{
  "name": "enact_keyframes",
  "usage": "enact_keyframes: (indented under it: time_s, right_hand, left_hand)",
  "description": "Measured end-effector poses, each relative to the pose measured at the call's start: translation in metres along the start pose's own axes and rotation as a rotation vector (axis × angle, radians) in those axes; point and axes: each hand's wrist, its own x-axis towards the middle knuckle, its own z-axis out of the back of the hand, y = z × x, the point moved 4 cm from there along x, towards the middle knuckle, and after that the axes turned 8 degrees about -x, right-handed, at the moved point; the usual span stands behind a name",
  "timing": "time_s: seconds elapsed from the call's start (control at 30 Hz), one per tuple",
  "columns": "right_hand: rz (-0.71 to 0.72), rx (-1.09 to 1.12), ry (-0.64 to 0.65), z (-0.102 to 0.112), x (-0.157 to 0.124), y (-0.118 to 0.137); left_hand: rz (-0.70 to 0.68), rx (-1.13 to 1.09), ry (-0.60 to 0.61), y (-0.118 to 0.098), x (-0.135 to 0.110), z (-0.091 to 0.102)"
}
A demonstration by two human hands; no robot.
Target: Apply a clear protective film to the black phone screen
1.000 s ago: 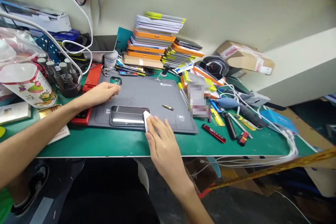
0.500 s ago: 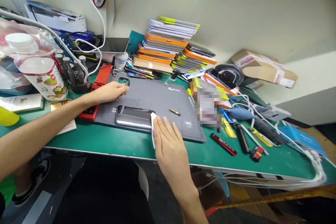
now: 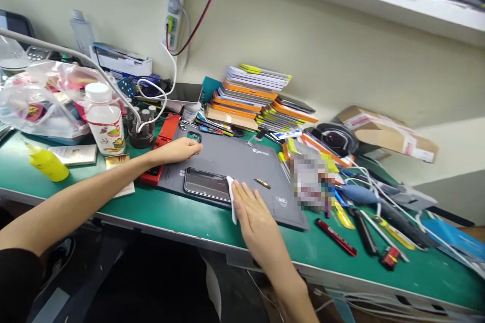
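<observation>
A dark smartphone (image 3: 206,184) lies screen up near the front of the grey work mat (image 3: 231,154). My right hand (image 3: 257,214) is at its right end, fingers stretched and pressed together over a folded white wipe (image 3: 232,201) that touches the phone. My left hand (image 3: 182,150) is curled closed at the mat's left side, behind the phone. Anything inside those fingers is hidden. Just past them sits a small dark green piece with round lens-like shapes (image 3: 195,137). A small brass-coloured part (image 3: 262,183) lies to the right of the phone.
Stacked thin boxes (image 3: 246,93) stand behind the mat. On the left are a red device (image 3: 166,133), a drink bottle (image 3: 105,121) and a yellow squeeze bottle (image 3: 49,162). Rightward lie a red pocket tool (image 3: 336,237), a blue air blower (image 3: 354,193) and tangled cables.
The camera view has shifted, so the whole bench appears lower and farther right. My right hand remains on the wipe at the phone's right end; my left stays closed at the mat.
</observation>
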Motion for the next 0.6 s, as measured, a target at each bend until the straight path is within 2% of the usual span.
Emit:
enact_keyframes:
  time_s: [0.07,0.17,0.33,0.4,0.47,0.6]
  right_hand:
    - [0.008,0.02,0.066,-0.004,0.018,-0.01]
    - [-0.014,-0.007,0.062,-0.004,0.027,-0.012]
    - [-0.013,-0.012,-0.024,0.0,-0.014,0.007]
    - [-0.021,0.013,-0.01,-0.002,-0.022,0.006]
    - [-0.033,0.045,0.03,-0.006,-0.015,0.0]
    - [-0.03,0.042,0.088,-0.015,0.022,-0.012]
  left_hand:
    - [-0.006,0.011,0.007,-0.004,-0.003,-0.001]
    - [-0.009,0.014,0.016,-0.007,-0.006,-0.002]
    - [-0.004,-0.013,0.023,-0.006,-0.007,-0.005]
    - [-0.004,-0.017,0.023,-0.005,-0.007,-0.005]
    - [-0.007,-0.015,0.021,-0.004,-0.006,-0.004]
    - [-0.023,0.003,0.016,-0.001,-0.003,-0.003]
